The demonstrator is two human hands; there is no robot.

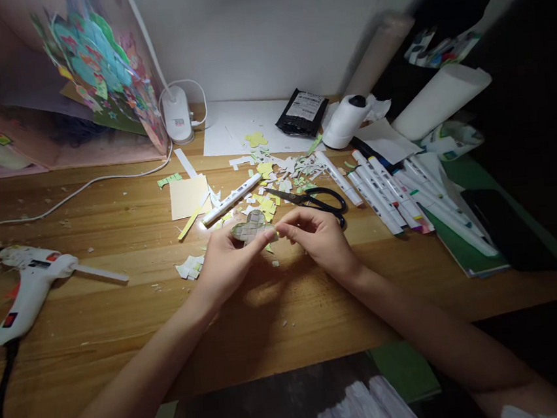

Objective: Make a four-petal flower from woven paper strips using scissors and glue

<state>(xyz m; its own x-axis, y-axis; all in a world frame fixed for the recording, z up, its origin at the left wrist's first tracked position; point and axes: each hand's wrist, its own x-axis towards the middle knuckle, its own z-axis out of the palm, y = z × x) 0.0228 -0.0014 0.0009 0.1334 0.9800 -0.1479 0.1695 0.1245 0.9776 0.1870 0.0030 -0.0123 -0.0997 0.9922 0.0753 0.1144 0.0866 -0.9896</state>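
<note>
My left hand [229,260] is closed on a small paper cutout [250,226], pale green-grey with rounded lobes and a grid pattern. At the cutout's right edge, my right hand [315,235] is pinched. Whether its fingertips grip the cutout's edge or a tiny scrap is too small to tell. Just beyond the hands lie black-handled scissors [307,198], their blades pointing left over paper scraps [297,168]. A white marker [231,200] lies behind my left hand, beside a cream paper square [186,198]. A yellow flower-shaped cutout [255,139] rests farther back.
On the left lies a white glue gun [34,278] with a glue stick out its back. Several markers [380,189] and a dark phone [507,226] are at the right. Behind stand a lamp base [178,117], a black packet [301,113] and a paper roll [440,101].
</note>
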